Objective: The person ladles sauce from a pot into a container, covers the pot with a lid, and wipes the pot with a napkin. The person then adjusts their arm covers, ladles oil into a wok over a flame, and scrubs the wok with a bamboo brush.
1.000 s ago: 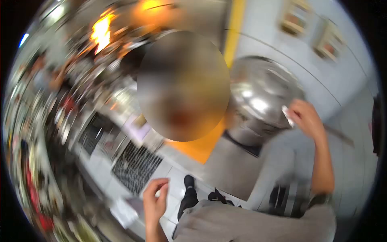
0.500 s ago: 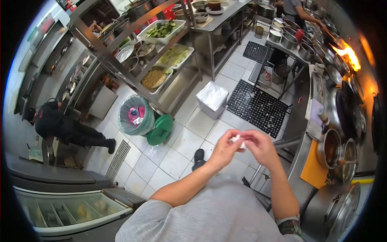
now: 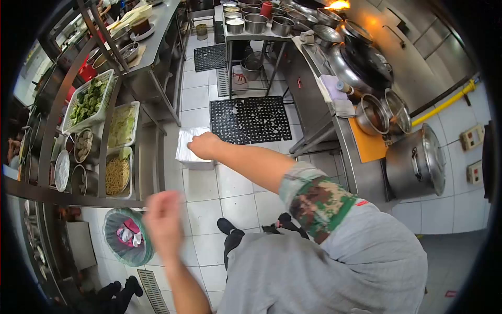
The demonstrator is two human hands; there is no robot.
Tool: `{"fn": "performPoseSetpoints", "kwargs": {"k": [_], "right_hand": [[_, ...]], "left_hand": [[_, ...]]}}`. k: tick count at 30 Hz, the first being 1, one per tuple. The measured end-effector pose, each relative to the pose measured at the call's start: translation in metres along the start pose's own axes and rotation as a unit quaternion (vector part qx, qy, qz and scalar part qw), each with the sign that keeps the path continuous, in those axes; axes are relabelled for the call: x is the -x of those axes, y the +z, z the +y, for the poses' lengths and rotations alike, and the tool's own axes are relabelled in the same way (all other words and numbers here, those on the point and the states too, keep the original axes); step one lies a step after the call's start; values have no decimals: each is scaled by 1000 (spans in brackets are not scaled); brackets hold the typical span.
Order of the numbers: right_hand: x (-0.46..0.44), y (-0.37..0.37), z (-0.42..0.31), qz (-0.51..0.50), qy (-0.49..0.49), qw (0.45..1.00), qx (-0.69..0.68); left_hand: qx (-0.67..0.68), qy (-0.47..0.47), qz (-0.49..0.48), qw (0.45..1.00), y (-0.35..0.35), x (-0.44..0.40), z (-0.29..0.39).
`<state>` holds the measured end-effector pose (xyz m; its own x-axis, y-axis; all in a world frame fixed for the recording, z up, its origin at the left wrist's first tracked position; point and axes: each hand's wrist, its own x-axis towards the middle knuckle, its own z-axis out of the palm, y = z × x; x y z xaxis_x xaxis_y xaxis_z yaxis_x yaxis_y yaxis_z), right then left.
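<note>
Box (image 3: 191, 156) stands upright, facing up; I cannot tell whether the right grip (image 3: 206, 145) is clamped.

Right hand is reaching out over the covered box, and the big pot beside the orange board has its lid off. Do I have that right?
Not quite: the lid is on the big pot beside the orange board, as the head view shows. The right hand is reaching out over the covered box.

Blur smears the left grip (image 3: 164, 222), and the bottom edge cuts off its forearm (image 3: 185, 287).
</note>
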<state>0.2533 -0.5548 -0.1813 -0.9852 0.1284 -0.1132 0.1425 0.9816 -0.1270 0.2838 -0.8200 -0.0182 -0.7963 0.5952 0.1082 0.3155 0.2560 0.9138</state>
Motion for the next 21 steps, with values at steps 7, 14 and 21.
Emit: {"fn": "performPoseSetpoints", "kwargs": {"k": [7,14,21], "right_hand": [[2,40,-13,-140,51,988,50],[52,102,-5,-220,81,971,43],[93,121,5,-251,45,967,27]], "left_hand": [[91,157,-349,919,59,-8,93],[-75,195,-355,911,98,2,100],[-174,313,-426,831,156,2,110]]}}
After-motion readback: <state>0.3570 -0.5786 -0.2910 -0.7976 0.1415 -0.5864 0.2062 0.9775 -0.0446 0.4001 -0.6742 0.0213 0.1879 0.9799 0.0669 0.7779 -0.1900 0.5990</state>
